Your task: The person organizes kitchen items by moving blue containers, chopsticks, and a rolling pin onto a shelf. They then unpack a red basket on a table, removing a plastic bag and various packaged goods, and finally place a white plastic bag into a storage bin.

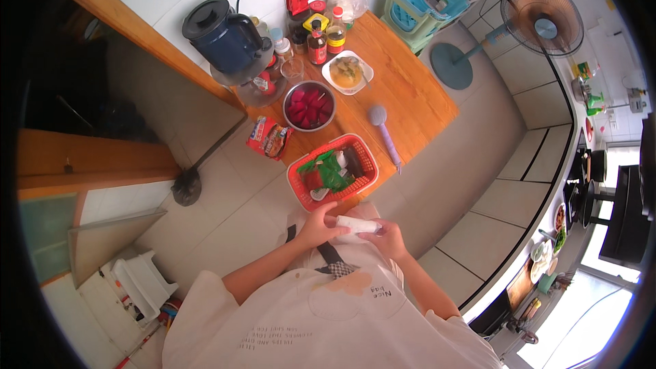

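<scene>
Between my two hands, close in front of my body, is a small white roll in clear plastic wrap (357, 225). My left hand (319, 226) grips its left end, and my right hand (385, 238) pinches the right end by the wrap. Just beyond them a red plastic basket (373, 160) stands at the near corner of the wooden table (425, 113). Green packaging (333, 174) and several other packets lie inside it. To the basket's right rests a purple-handled brush or massager with a round grey head (387, 136). What the roll is made of cannot be told.
On the table stand a steel bowl of dark red pieces (309, 106), a white bowl of food with a spoon (347, 73), a red snack packet (269, 137), sauce bottles (317, 43) and a dark blue kettle (220, 36). A standing fan (452, 65) and blue-green crates (420, 5) are beyond it.
</scene>
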A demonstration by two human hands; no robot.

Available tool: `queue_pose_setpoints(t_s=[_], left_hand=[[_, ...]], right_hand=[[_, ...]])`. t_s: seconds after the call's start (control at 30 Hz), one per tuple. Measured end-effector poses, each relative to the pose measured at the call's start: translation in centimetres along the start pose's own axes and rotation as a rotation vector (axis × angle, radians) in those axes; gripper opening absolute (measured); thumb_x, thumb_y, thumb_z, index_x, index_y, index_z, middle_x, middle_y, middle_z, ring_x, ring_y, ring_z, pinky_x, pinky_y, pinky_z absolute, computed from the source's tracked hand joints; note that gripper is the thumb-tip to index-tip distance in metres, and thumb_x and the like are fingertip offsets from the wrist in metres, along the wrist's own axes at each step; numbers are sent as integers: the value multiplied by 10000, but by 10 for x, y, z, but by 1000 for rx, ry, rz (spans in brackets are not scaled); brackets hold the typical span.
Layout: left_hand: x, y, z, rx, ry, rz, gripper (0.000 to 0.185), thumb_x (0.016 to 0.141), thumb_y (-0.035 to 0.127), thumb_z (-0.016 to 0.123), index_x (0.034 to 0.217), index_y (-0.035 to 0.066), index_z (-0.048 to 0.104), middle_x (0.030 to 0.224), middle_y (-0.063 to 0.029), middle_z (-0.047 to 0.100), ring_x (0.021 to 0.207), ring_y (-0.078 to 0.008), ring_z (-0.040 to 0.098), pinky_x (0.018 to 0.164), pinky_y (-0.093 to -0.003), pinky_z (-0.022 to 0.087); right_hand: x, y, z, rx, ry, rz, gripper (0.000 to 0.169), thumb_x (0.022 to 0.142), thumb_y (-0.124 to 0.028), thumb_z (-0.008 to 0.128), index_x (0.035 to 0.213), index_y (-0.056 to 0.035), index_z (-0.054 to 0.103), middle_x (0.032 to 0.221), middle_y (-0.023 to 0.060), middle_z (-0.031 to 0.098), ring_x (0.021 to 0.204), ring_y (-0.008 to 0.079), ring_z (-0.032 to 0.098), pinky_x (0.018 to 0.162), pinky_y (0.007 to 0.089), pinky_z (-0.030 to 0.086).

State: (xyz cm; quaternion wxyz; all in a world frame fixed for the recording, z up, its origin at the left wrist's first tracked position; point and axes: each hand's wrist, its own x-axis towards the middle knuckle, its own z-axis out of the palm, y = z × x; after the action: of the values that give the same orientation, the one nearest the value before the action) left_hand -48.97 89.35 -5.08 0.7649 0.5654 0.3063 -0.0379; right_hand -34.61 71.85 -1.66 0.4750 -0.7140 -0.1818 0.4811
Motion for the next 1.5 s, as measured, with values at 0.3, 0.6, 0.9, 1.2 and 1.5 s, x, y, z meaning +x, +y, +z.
queue_pose_setpoints(t_s=[0.3,0.6,0.9,1.2,1.5], left_hand=[[34,-17,-26,-261,429,-16,520,824,-34,607,1295,-41,384,1022,-161,662,875,-184,656,782,-279,528],[28,14,-5,-328,622,-277,473,870,83,589,1294,-17,403,1031,-113,661,860,-182,661,779,-278,506],[21,-31,3,-335,768,-311,452,878,38,577,1286,-25,392,1018,-140,646,844,-199,662,742,-263,512],[49,-52,1,-359,750,-116,428,873,-40,548,1264,-45,374,1009,-153,632,838,-187,650,764,-261,517],[52,-88,-10,-330,726,-63,395,892,-38,517,1255,-61,364,1003,-165,630,823,-186,649,771,-267,520]], right_hand=[[149,7,-140,-319,373,-53,288,754,-222,765,915,1,678,690,44,641,635,108,555,590,287,472],[342,124,-136,-722,45,-56,488,677,-311,787,1058,-56,620,1017,153,636,928,304,619,793,397,486],[307,71,-76,-818,389,-523,410,764,-116,714,1130,-66,536,1039,157,619,905,364,610,768,435,491],[242,71,41,-858,-159,-576,340,731,-105,657,1060,-69,579,980,107,603,903,277,604,724,388,505],[272,111,88,-1111,-43,-376,330,678,-184,739,970,-106,607,924,89,559,943,287,549,802,424,435]])
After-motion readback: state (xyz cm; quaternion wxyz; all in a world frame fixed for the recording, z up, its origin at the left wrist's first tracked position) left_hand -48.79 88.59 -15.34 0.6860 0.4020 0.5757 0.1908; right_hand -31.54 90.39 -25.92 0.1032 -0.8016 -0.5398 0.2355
